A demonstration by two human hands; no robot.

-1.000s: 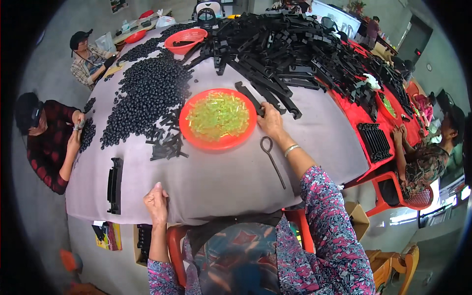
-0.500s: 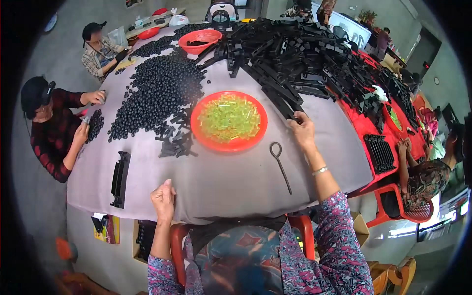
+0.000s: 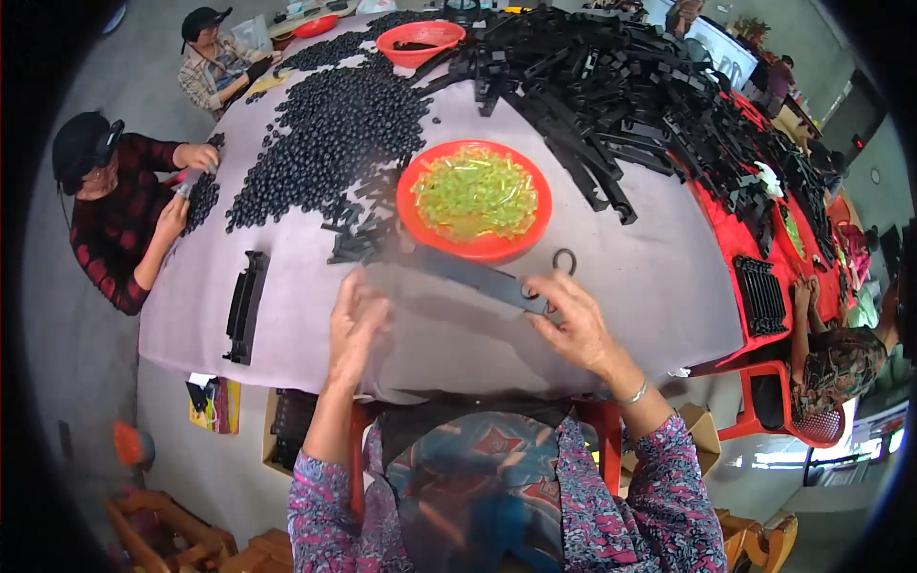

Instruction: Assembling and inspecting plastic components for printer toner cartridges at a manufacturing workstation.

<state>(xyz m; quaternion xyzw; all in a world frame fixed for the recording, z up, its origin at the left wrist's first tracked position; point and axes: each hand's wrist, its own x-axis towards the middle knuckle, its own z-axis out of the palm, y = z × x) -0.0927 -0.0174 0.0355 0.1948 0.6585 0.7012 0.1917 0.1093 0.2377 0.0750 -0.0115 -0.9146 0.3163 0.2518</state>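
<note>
A long black strip (image 3: 468, 274) is held over the pale tablecloth (image 3: 669, 296), on the near side of the red bowl (image 3: 543, 205), its right end pinched between thumb and fingers of the right hand (image 3: 578, 332). The left hand (image 3: 353, 329) is blurred near the other end; whether the strip is gripped there cannot be told.

held bar (image 3: 466, 273): matt plastic | bowl (image 3: 485, 250): glossy plastic | tablecloth (image 3: 659, 296): cloth

Grey floor (image 3: 201, 458) surrounds the cloth-covered table (image 3: 659, 286); a red plastic chair (image 3: 820, 426) stands by its near right corner, white glare (image 3: 783, 458) behind; grey wall (image 3: 826, 57) beyond.
</note>
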